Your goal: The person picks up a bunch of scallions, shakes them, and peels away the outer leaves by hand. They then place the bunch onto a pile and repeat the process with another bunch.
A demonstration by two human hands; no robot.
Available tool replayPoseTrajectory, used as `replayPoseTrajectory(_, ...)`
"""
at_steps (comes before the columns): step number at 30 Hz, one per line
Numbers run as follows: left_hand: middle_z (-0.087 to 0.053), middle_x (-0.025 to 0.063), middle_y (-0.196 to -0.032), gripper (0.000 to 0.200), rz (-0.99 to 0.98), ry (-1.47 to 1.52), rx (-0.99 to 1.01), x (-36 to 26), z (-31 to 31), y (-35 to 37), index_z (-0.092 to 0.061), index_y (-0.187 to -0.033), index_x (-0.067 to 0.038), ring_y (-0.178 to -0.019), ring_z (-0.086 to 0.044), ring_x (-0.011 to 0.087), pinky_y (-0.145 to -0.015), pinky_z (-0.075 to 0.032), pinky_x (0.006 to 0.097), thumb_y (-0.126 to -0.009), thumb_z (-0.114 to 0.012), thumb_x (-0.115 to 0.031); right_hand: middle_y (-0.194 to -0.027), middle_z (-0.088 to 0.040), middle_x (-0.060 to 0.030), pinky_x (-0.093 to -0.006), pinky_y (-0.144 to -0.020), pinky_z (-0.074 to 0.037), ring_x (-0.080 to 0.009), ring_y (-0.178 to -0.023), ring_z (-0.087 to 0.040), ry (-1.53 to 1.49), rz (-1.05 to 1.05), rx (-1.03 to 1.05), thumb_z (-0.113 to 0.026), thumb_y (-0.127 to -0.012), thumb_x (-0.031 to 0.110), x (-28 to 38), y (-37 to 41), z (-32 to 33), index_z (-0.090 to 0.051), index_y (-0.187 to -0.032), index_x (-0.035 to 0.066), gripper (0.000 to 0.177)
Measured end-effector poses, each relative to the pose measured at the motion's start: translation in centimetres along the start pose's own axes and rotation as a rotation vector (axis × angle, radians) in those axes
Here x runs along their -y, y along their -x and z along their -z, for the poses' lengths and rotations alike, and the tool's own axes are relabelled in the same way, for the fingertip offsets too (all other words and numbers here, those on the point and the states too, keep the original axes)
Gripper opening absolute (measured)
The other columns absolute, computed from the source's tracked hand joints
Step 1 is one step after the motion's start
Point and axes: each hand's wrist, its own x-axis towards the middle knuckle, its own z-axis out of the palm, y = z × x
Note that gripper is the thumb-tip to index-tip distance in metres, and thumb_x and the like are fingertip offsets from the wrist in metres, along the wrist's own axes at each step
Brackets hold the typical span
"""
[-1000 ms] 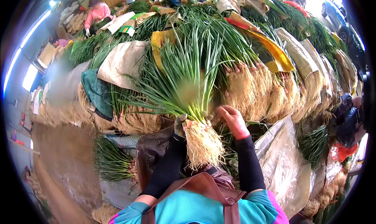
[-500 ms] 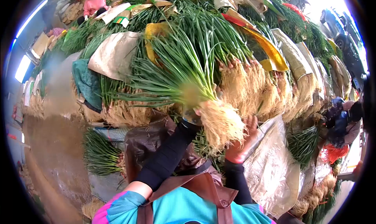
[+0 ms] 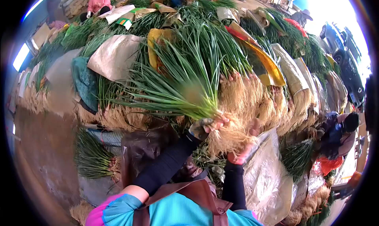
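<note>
My left hand (image 3: 203, 128), in a patterned glove with bare fingertips, is wrapped round a bunch of spring onions (image 3: 173, 70) just above the roots. The long green leaves fan out up and to the left. Pale stringy roots (image 3: 225, 141) hang from its lower end on the right. Beside these roots, my right hand (image 3: 246, 145) is held with its fingers stretched upward, slightly blurred. Its fingertips are at the root ends; whether they touch is hard to tell. Behind the bunch lie more rooted spring onions (image 3: 241, 91) in a row.
A small bundle of spring onions (image 3: 94, 157) lies on the left, near the brown apron (image 3: 144, 147). Plastic sheeting (image 3: 268, 170) spreads on the right. Sacks (image 3: 114, 57) cover parts of the heap. A person (image 3: 341, 133) crouches at right; another in pink (image 3: 98, 3) sits far left.
The bunch's root end has turned and risen slightly, bringing my left fingers into sight round the stems. My right hand has stayed by the roots, its fingers now more upright. The view has shifted slightly.
</note>
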Motion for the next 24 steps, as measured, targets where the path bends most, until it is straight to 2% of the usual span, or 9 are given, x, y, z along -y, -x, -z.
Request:
replayPoseTrajectory(5, -0.059, 0.0187, -0.103, 0.045, 0.135, 0.308, -0.111, -0.3, 2.0, 1.5, -0.050, -0.112, 0.005, -0.102, -0.055, 0.0267, -0.089, -0.044, 0.0375, -0.083, -0.057, -0.028, -0.114, -0.055, -0.0152, -0.0360, -0.093, -0.041, -0.0265, -0.108, -0.051, 0.945, 0.165, 0.808, -0.051, -0.081, 0.008, 0.4, 0.0, -2.0, -0.053, -0.113, 0.003, 0.032)
replayPoseTrajectory(7, -0.057, 0.0026, -0.053, 0.038, 0.174, 0.092, -0.115, -1.8, 3.0, 1.3, -0.052, -0.108, 0.005, -0.051, -0.058, 0.0092, -0.060, -0.052, 0.0248, -0.085, -0.055, -0.026, -0.104, -0.059, -0.0158, -0.0336, -0.086, -0.044, -0.0272, -0.101, -0.055, 1.108, 0.487, 0.826, -0.057, -0.079, 0.013, 1.6, 3.4, -3.0, -0.055, -0.112, 0.003, 0.034)
replayPoseTrajectory(8, -0.058, 0.0047, -0.057, 0.037, 0.191, 0.115, -0.246, -1.5, 4.1, 2.6, -0.053, -0.108, 0.005, -0.053, -0.058, 0.0107, -0.055, -0.052, 0.0247, -0.085, -0.054, -0.024, -0.102, -0.060, -0.0167, -0.0341, -0.085, -0.045, -0.0280, -0.099, -0.056, 1.029, 0.434, 0.910, -0.058, -0.078, 0.014, 2.8, 3.3, -3.3, -0.056, -0.110, 0.002, 0.034)
replayPoseTrajectory(11, -0.060, 0.0144, -0.080, 0.036, 0.145, 0.066, -0.401, -3.1, 3.4, 7.4, -0.053, -0.105, 0.006, -0.079, -0.062, 0.0231, -0.062, -0.054, 0.0322, -0.082, -0.053, -0.022, -0.100, -0.061, -0.0117, -0.0287, -0.082, -0.044, -0.0182, -0.093, -0.058, 0.195, -0.384, 0.779, -0.050, -0.087, 0.016, 2.9, 3.2, -0.3, -0.056, -0.107, -0.003, 0.028)
replayPoseTrajectory(12, -0.056, 0.0196, -0.099, 0.041, 0.249, 0.158, -0.168, -6.6, -2.1, 7.1, -0.051, -0.106, 0.008, -0.099, -0.054, 0.0341, -0.076, -0.052, 0.0422, -0.080, -0.053, -0.024, -0.100, -0.061, -0.0101, -0.0274, -0.082, -0.044, -0.0158, -0.092, -0.057, 0.228, -0.472, 0.621, -0.047, -0.089, 0.017, 2.5, 3.3, -0.9, -0.056, -0.107, -0.003, 0.028)
replayPoseTrajectory(15, -0.052, 0.0199, -0.109, 0.048, -0.296, 0.375, -0.129, -5.0, -7.0, 8.8, -0.049, -0.109, 0.007, -0.106, -0.049, 0.0379, -0.085, -0.046, 0.0481, -0.079, -0.054, -0.030, -0.101, -0.060, -0.0090, -0.0279, -0.082, -0.044, -0.0145, -0.092, -0.055, 0.032, -0.823, 0.604, -0.041, -0.093, 0.026, -1.4, 4.3, -2.3, -0.052, -0.113, -0.002, 0.036)
replayPoseTrajectory(17, -0.052, 0.0199, -0.109, 0.048, -0.098, 0.310, -0.067, -7.1, -7.0, 10.4, -0.049, -0.108, 0.007, -0.106, -0.048, 0.0378, -0.085, -0.045, 0.0482, -0.079, -0.054, -0.030, -0.102, -0.059, -0.0094, -0.0283, -0.081, -0.044, -0.0160, -0.091, -0.056, -0.410, -1.184, 0.594, -0.040, -0.093, 0.033, -2.9, 5.7, -4.2, -0.047, -0.119, 0.000, 0.043)
replayPoseTrajectory(22, -0.051, 0.0199, -0.109, 0.046, 0.052, 0.209, -0.117, -9.3, -6.4, 12.4, -0.051, -0.107, 0.006, -0.106, -0.048, 0.0376, -0.087, -0.043, 0.0484, -0.079, -0.054, -0.031, -0.076, -0.053, 0.0040, -0.0155, -0.042, -0.038, -0.0031, -0.056, -0.049, -0.232, -1.109, 0.842, -0.047, -0.090, 0.036, -2.6, 7.1, -6.7, -0.053, -0.100, 0.004, 0.035)
replayPoseTrajectory(24, -0.051, 0.0199, -0.109, 0.046, 0.112, 0.173, -0.136, -9.3, -5.8, 12.5, -0.051, -0.106, 0.006, -0.106, -0.048, 0.0376, -0.087, -0.043, 0.0484, -0.079, -0.054, -0.031, -0.077, -0.054, 0.0040, -0.0166, -0.050, -0.041, -0.0032, -0.061, -0.050, -0.461, -1.314, 0.802, -0.048, -0.090, 0.036, -3.4, 7.8, -5.5, -0.054, -0.102, 0.003, 0.036)
